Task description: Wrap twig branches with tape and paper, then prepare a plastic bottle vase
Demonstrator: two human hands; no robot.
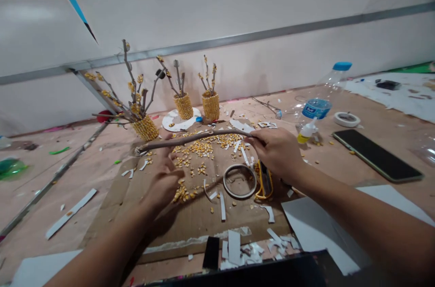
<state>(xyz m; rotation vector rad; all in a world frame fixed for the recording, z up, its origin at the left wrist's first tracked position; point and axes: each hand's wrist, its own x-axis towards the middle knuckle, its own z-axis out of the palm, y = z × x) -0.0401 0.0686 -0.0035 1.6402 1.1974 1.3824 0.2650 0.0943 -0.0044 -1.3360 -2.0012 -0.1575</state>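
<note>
A long thin brown stick [193,139] is held level above a sheet of cardboard [190,219]. My right hand [277,151] is closed round its right end. My left hand [163,178] grips it nearer the left end, with the fingers curled under it. Loose corn kernels [200,149] lie scattered on the cardboard beneath the stick. A tape ring [239,180] and a yellow box cutter [264,183] lie just below my right hand.
Three corn-covered pots with twigs [146,127] [184,106] [211,105] stand at the back. A plastic bottle [317,101], a glue bottle [306,132], a tape roll [346,119] and a phone [377,155] lie to the right. White paper scraps [234,246] litter the front.
</note>
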